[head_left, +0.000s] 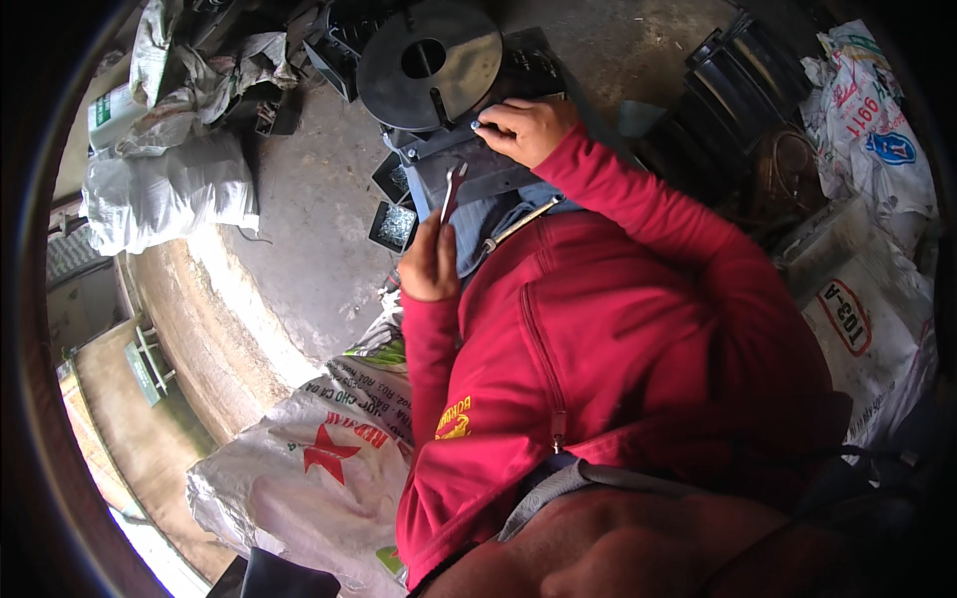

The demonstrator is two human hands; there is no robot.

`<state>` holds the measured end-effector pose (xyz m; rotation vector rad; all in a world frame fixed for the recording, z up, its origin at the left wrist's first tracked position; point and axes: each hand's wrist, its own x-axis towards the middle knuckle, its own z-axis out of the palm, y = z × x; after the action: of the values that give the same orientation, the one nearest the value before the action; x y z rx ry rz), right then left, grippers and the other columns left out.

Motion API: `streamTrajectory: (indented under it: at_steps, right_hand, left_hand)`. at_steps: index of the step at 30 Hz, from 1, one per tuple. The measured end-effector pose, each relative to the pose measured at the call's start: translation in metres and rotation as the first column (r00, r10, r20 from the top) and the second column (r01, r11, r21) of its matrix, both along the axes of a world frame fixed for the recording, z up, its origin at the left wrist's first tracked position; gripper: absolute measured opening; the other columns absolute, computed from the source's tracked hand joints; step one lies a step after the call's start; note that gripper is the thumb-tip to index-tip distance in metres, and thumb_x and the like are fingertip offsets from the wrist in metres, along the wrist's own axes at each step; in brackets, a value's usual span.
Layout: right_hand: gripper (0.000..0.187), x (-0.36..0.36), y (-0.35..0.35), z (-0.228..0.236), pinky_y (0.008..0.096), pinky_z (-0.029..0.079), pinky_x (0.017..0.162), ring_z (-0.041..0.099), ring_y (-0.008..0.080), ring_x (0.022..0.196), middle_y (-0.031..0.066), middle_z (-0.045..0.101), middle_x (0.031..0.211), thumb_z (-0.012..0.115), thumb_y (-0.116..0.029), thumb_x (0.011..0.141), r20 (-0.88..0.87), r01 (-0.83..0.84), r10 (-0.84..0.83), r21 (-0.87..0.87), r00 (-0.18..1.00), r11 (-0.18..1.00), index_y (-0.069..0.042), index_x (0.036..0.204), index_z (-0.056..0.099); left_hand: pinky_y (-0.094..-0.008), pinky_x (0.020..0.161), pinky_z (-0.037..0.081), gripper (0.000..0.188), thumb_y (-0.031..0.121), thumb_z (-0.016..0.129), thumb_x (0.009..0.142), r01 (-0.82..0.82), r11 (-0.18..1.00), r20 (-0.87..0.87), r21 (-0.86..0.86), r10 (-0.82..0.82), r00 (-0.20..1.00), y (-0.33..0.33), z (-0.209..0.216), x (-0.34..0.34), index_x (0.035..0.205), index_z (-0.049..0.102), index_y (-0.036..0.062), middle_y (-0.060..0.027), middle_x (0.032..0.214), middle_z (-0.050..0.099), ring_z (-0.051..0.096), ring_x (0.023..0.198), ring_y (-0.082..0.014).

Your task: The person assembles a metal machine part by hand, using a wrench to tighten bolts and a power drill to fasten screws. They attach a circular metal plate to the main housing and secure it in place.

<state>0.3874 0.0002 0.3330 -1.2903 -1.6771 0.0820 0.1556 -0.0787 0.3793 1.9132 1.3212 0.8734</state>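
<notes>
My left hand (pixel 431 261) grips an open-end wrench (pixel 454 191), its jaw pointing up and away from me. My right hand (pixel 533 130) pinches a small shiny metal piece (pixel 476 125), perhaps a bolt or nut, at the edge of a dark metal bracket (pixel 469 164). Just beyond it, a round black plate (pixel 384 75) with a centre hole and a slot sits on the bracket. A second wrench (pixel 523 223) lies across my lap. Left of the bracket stand two small black bins, the nearer bin (pixel 377 242) holding many small metal fasteners.
Curved black parts (pixel 743 75) are stacked at the far right. Beside them is a white printed sack (pixel 867 130), with another sack (pixel 847 319) nearer. A large white sack (pixel 289 473) lies at my left. Plastic-wrapped bundles (pixel 169 189) sit on the concrete floor (pixel 299 199) at far left.
</notes>
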Motion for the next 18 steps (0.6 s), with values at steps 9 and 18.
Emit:
streamTrajectory:
  at_steps: [9, 18]
  right_hand:
    - [0.013, 0.006, -0.008, 0.008, 0.0312, 0.048, 0.048, 0.063, 0.0181, 0.057, 0.0004, 0.063, 0.068, 0.074, -0.023, 0.078, 0.059, 0.035, -0.037, 0.03, 0.998, 0.999, -0.014, 0.085, 0.068]
    - [0.019, 0.016, -0.013, 0.015, 0.0297, 0.047, 0.051, 0.06, 0.0172, 0.059, -0.002, 0.061, 0.067, 0.079, -0.022, 0.075, 0.042, -0.082, 0.084, -0.037, 0.996, 0.996, -0.015, 0.089, 0.068]
  left_hand:
    - [-0.0299, 0.056, 0.048, 0.052, -0.006, 0.05, 0.088, 0.081, 0.914, -0.347, 0.396, 0.067, 0.936, 0.037, -0.008, 0.047, 0.139, 0.049, 0.0045, -0.0177, 0.098, 0.068, 0.062, 0.064, -0.0169]
    - [-0.0327, 0.059, 0.052, 0.042, 0.001, 0.057, 0.091, -0.038, 0.871, -0.245, 0.489, 0.18, 0.953, 0.044, -0.014, 0.041, 0.132, 0.054, 0.0064, -0.017, 0.086, 0.069, 0.068, 0.067, -0.0272]
